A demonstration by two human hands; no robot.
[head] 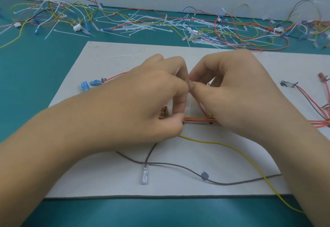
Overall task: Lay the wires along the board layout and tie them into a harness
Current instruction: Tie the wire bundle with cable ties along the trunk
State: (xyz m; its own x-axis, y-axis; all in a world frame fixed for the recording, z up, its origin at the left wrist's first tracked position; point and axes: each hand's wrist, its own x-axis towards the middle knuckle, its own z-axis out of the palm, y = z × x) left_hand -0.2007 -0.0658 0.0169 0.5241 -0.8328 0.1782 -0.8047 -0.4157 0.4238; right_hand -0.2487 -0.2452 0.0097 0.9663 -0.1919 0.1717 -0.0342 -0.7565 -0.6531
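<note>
Here, in the middle of the frame, a bundle of red, orange and yellow wires lies flat on the white board, running sideways between the two hands. The left hand and right hand meet just above it, thumbs and forefingers pressed tip to tip and pinching a pale tie that rises from the bundle; the hands cover most of the tie and the bundle's ends. A yellow wire leaves the bundle and runs to the lower right, off the board. A grey wire curves across the lower board, beside a clear terminal. Blue terminals sit at centre left on a red wire. At the right edge lies another set of red wires with a connector. Along the top of the frame, on the teal mat, lie tangled loose wires and scattered white ties.
</note>
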